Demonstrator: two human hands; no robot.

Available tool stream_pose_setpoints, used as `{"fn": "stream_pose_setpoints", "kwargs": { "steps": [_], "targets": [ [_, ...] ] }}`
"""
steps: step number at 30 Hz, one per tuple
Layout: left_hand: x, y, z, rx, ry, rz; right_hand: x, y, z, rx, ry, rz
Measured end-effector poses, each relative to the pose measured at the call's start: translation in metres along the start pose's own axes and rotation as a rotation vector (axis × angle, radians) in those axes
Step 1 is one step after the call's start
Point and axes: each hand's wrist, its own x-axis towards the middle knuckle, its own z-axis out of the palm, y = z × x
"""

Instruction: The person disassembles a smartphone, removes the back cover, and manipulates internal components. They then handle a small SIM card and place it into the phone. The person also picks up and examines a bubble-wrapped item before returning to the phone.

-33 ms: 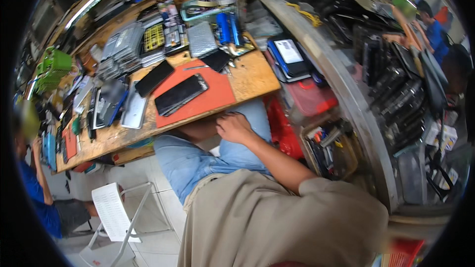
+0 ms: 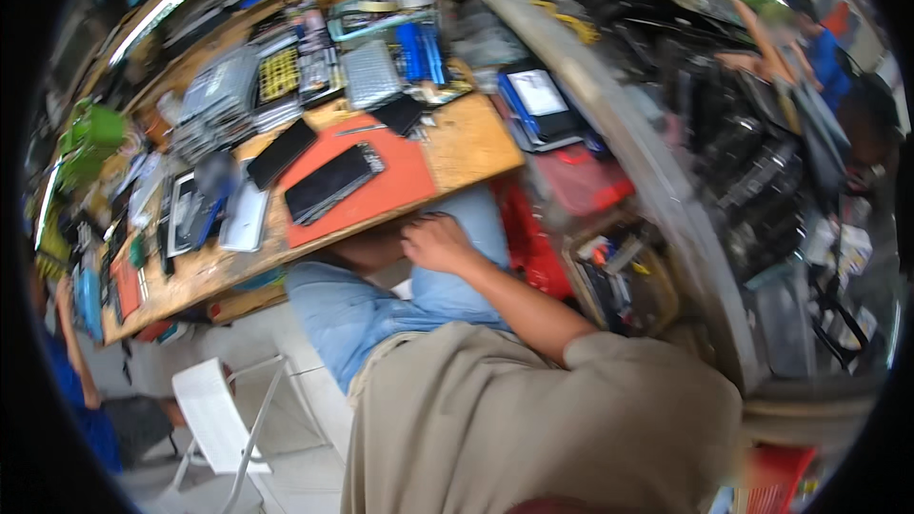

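Note:
My right hand [image 2: 440, 243] lies on the blue jeans [image 2: 478, 217] over my thigh, just below the bench edge. It holds nothing, and its fingers are lightly bent and a little apart. No part of my left hand shows. Nearest on the bench is a dark phone [image 2: 331, 183] lying aslant on an orange mat [image 2: 409, 171]. Another black phone [image 2: 281, 152] overlaps the mat's left side. A smaller black screen [image 2: 398, 112] and thin tweezers [image 2: 357, 130] lie at the mat's far side. To the left is a pale flat case [image 2: 245, 217].
Stacked clear plastic trays [image 2: 214, 100] and blue cylinders [image 2: 412, 52] crowd the back of the wooden bench [image 2: 476, 138]. A tool bin [image 2: 619, 281] stands to my right, beside a long metal-edged counter [image 2: 666, 171]. A white folding chair [image 2: 211, 414] and a person in blue [image 2: 67, 381] are left.
The whole scene has shifted slightly left in the picture and is more blurred. My right hand stays resting on my thigh.

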Motion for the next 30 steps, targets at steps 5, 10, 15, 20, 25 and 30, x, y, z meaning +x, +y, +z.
{"fn": "stream_pose_setpoints", "kwargs": {
  "steps": [5,10,15,20,25,30],
  "targets": [
    [0.001,-0.004,0.011,-0.009,-0.006,-0.033,-0.001,-0.002,0.002,-0.015,0.085,-0.020],
    [-0.003,-0.006,0.016,-0.007,0.003,-0.035,0.004,0.000,-0.002,-0.011,0.049,-0.012],
    [-0.006,-0.007,0.021,-0.012,-0.010,-0.045,0.007,-0.002,-0.005,-0.048,-0.006,0.025],
    [-0.003,-0.007,0.023,-0.013,-0.024,-0.045,0.007,-0.002,-0.007,-0.061,0.020,-0.004],
    [-0.004,-0.009,0.027,-0.006,-0.025,-0.038,0.004,-0.002,-0.004,-0.053,0.035,-0.024],
    [-0.002,-0.002,0.022,-0.013,-0.034,-0.009,0.005,-0.003,-0.006,-0.037,0.080,-0.028]
  ]
}}
